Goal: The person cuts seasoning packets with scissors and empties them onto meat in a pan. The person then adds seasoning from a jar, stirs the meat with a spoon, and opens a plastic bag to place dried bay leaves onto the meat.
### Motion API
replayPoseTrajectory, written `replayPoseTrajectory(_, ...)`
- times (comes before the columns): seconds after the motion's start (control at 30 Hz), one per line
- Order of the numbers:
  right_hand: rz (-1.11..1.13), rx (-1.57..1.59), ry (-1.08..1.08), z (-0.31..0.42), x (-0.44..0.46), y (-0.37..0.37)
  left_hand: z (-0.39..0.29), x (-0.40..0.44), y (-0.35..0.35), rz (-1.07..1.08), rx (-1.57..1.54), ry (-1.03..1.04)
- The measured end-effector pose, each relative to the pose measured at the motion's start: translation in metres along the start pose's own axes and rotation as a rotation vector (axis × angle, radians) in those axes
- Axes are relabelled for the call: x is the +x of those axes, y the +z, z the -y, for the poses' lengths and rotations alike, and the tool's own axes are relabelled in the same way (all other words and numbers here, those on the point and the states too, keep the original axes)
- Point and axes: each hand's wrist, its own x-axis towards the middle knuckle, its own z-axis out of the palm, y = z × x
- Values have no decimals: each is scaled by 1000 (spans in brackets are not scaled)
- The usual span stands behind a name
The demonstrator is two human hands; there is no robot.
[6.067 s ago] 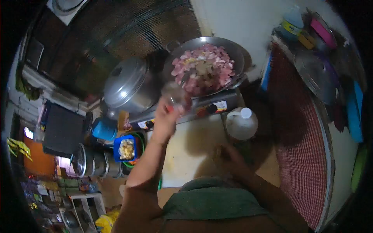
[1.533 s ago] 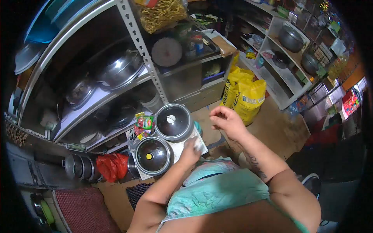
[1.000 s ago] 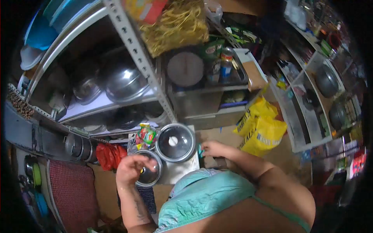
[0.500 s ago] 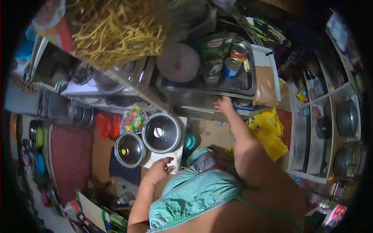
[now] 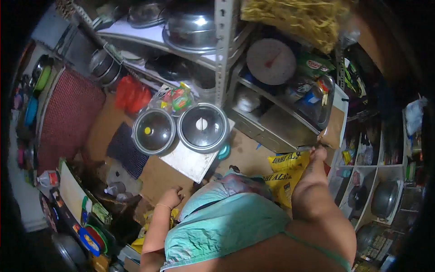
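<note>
A metal rack (image 5: 220,50) of pots rises at the top. To its right is a low grey cabinet (image 5: 260,136); its front is open toward the left, where a pale bundle (image 5: 248,102) shows inside, while a grey panel (image 5: 290,124) covers the part farther right. The person's green apron (image 5: 226,226) spreads across the lower middle. A red checked mat (image 5: 68,122) lies far left. Yellow sacks (image 5: 285,181) stand near the cabinet's right end. At centre, a white bench (image 5: 190,165) carries a yellow-knobbed pot (image 5: 161,136) and a white-knobbed pot (image 5: 206,140), both lidded, side by side. A round scale (image 5: 272,61) sits on the cabinet, and a brown packet (image 5: 334,127) lies at its right end. The right hand (image 5: 319,154) is just below that packet, fingers bent; whether it grips the panel's edge cannot be told. The left hand (image 5: 171,197) holds nothing, fingers loosely parted, beside the apron.
</note>
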Motion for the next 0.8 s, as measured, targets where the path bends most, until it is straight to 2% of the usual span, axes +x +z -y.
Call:
replayPoseTrajectory(0.1,-236,-123,52,10,-34,31,41,-15,24,109,14,-158)
replayPoseTrajectory(0.17,-232,-175,243,17,-73,78,78,-14,48,130,-74,-213)
replayPoseTrajectory(0.23,-74,-260,410,-8,-87,108,94,-22,61,169,-151,-266)
replayPoseTrajectory(0.3,189,-954,28,-25,-111,150,89,-16,50,215,-221,-306)
replayPoseTrajectory(0.37,475,-1619,-404,-41,-132,192,111,-9,63,112,-190,-297)
replayPoseTrajectory(0.43,701,-1845,-785,-40,-153,231,118,-8,69,7,-258,-273)
replayPoseTrajectory(0.5,751,-1986,-746,-6,-197,292,110,-18,54,-109,-417,-236)
replayPoseTrajectory(0.6,594,-2275,-580,13,-202,338,136,-27,73,-213,-394,-295)
replayPoseTrajectory(0.67,481,-2345,-311,5,-158,336,146,-41,81,-203,-442,-382)
replayPoseTrajectory(0.73,412,-2415,-146,8,-163,332,158,-52,94,-169,-488,-462)
replayPoseTrajectory(0.8,434,-2520,-162,13,-183,318,181,-67,118,-117,-539,-541)
